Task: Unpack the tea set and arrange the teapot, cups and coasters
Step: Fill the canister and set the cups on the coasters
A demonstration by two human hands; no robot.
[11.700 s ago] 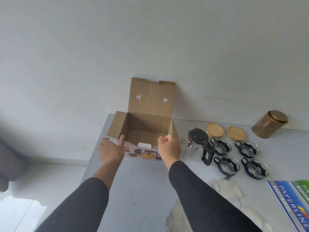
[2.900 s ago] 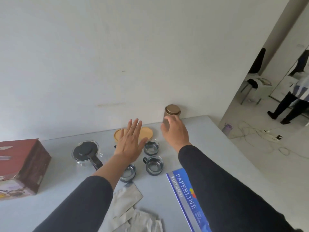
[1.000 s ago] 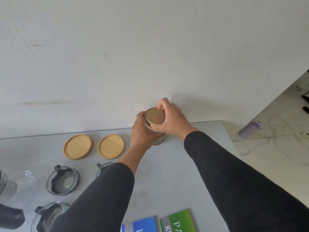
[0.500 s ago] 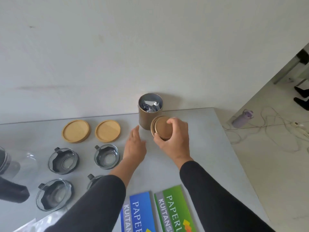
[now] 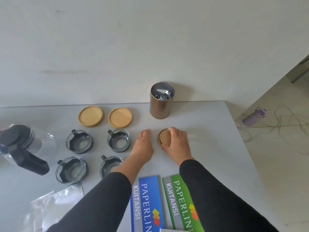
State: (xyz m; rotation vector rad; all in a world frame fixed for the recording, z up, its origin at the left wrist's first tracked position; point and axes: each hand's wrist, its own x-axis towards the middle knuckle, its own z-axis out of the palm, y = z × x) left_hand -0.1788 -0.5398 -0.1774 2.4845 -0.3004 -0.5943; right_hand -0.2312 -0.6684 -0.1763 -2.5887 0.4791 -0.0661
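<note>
Resting palm-down on the worktop (image 5: 192,118), the left hand (image 5: 144,145) lies open and holds nothing, probably steadying the person. Just beside it, the right hand (image 5: 177,144) closes over the tin lid (image 5: 164,139), held low at the worktop, seemingly to set it down out of the way. Beyond the right hand stands the uncapped tin (image 5: 160,106), foil packets showing inside. Left of the left hand sit four glass cups (image 5: 118,142), two wooden coasters (image 5: 119,117) beyond them, and the teapot (image 5: 20,148) farthest left. Bare worktop opens to the right of the right hand before the edge drops to the floor. Two booklets (image 5: 167,203) crowd the space nearer than the hands.
</note>
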